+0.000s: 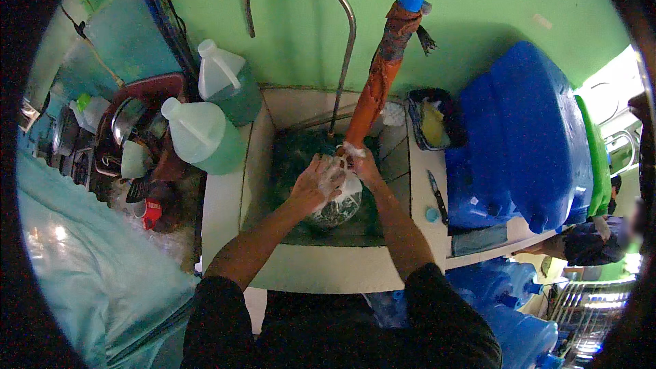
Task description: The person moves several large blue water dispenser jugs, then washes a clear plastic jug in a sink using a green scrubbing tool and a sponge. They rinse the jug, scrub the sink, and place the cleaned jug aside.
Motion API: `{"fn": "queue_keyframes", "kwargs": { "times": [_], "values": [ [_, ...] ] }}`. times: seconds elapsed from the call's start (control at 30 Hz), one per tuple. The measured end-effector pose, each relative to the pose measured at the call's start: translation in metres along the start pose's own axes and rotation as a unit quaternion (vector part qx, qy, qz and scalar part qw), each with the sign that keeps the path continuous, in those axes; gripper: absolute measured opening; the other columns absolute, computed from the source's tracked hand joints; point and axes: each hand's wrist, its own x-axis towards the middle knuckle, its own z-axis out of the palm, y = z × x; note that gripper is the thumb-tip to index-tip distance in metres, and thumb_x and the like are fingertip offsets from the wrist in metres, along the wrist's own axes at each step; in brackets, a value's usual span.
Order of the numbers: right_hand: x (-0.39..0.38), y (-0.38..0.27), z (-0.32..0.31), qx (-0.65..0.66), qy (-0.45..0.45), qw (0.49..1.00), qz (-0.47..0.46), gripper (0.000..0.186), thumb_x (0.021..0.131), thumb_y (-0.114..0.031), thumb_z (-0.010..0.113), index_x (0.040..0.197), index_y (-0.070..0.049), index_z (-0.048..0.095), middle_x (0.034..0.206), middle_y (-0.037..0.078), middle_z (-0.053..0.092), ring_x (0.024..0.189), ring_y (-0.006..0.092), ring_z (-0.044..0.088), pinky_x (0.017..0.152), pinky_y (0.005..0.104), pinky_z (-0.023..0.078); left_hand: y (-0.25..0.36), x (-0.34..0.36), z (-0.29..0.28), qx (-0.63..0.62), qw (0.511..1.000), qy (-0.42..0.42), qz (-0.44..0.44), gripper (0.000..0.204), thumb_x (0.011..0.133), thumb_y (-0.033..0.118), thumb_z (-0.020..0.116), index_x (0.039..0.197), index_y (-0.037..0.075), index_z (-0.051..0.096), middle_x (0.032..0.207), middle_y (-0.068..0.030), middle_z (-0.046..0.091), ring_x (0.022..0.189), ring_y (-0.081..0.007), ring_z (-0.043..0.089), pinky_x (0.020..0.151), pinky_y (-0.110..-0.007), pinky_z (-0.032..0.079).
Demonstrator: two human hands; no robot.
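Both of my hands are soapy and meet over the sink (318, 260), near the lower end of an orange-and-blue pipe (374, 92). Beneath them is a rounded, see-through object (342, 208) streaked with white suds, partly hidden by my fingers and sitting in dark green water (290, 157). My left hand (316, 183) has curled fingers on the top of this object. My right hand (364, 167) is closed at its upper part, beside the pipe; exactly what its fingers grip is hidden. A curved metal faucet (345, 27) rises behind them.
Two jugs of green liquid (208, 137) stand left, beside a maroon tub (156, 85) of dishes. On the right are a black container (454, 130) with a sponge, a knife (439, 198) and large blue containers (519, 143). A person (591, 246) is at far right.
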Motion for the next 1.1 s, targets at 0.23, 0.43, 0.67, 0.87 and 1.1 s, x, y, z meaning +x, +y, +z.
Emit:
{"fn": "queue_keyframes", "kwargs": {
  "times": [0.23,0.43,0.67,0.87,1.1],
  "values": [
    [-0.022,-0.04,0.027,0.225,0.111,0.961,-0.118,0.043,0.085,-0.013,0.069,0.123,-0.006,0.049,0.102,0.007,0.065,0.09,0.0201,0.066,0.082,0.0347,0.054,0.001,0.011,0.035,-0.139,0.99,0.026,0.0,0.036,0.088,0.042,0.061,0.108,0.012,0.065,0.109,-0.0109,0.062,0.101,-0.0285,0.055,0.096,-0.047,0.041],
    [-0.037,-0.077,0.058,0.192,0.151,0.939,-0.242,0.036,0.079,-0.006,0.075,0.111,-0.002,0.06,0.099,0.003,0.067,0.092,0.0161,0.064,0.086,0.0322,0.05,0.001,0.027,0.051,-0.522,0.79,-0.141,-0.288,0.039,0.088,0.031,0.066,0.123,0.015,0.058,0.117,-0.0053,0.064,0.094,-0.0248,0.061,0.08,-0.042,0.049],
    [-0.04,-0.065,0.062,0.139,0.067,0.975,-0.16,0.029,0.079,-0.008,0.075,0.104,-0.004,0.063,0.094,0.003,0.066,0.086,0.0151,0.063,0.079,0.0329,0.051,0.003,0.038,0.044,-0.575,0.763,-0.082,-0.286,0.052,0.092,0.011,0.061,0.141,0.015,0.045,0.138,-0.0031,0.055,0.127,-0.0247,0.051,0.108,-0.042,0.041],
    [-0.032,-0.051,0.075,0.019,0.126,0.956,-0.264,0.022,0.078,-0.006,0.075,0.097,-0.004,0.064,0.091,0.005,0.068,0.082,0.0177,0.064,0.072,0.0349,0.052,-0.001,0.039,0.065,-0.093,0.992,-0.073,-0.041,0.038,0.096,0.028,0.05,0.133,0.018,0.055,0.14,-0.0019,0.051,0.131,-0.0209,0.044,0.11,-0.036,0.037],
    [-0.028,-0.058,0.084,-0.094,0.238,0.871,-0.42,0.014,0.089,-0.013,0.064,0.096,-0.002,0.066,0.084,0.011,0.064,0.073,0.0261,0.062,0.07,0.0392,0.049,0.002,0.029,0.064,-0.212,0.965,-0.043,-0.15,0.042,0.096,0.029,0.049,0.135,0.013,0.053,0.139,-0.009,0.053,0.132,-0.0274,0.045,0.114,-0.041,0.033]
  ]
}}
